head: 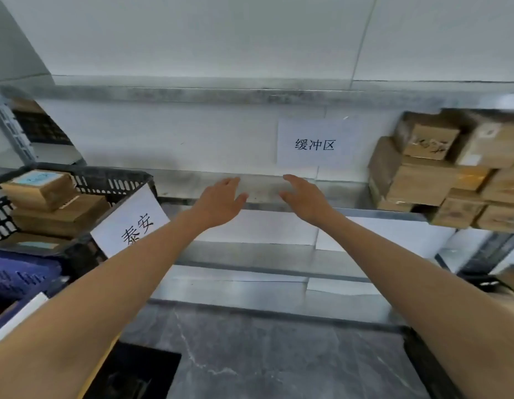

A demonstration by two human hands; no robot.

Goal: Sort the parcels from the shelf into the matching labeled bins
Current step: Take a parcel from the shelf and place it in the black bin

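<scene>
The fingers (234, 182) of the left hand (221, 203) and those of the right hand (304, 197) are stretched out loosely and hold nothing. Both hands hover side by side over the bare middle of the metal shelf (192, 182). A paper sign (314, 144) reading 缓冲区 hangs on the wall just behind the right hand. The stacked cardboard parcels (440, 174) sit at the shelf's right end, well apart from both hands. At the left, a black bin (117, 182) labelled 泰安 (132, 220) holds more boxes (42, 194), with a blue crate (16, 275) below it.
</scene>
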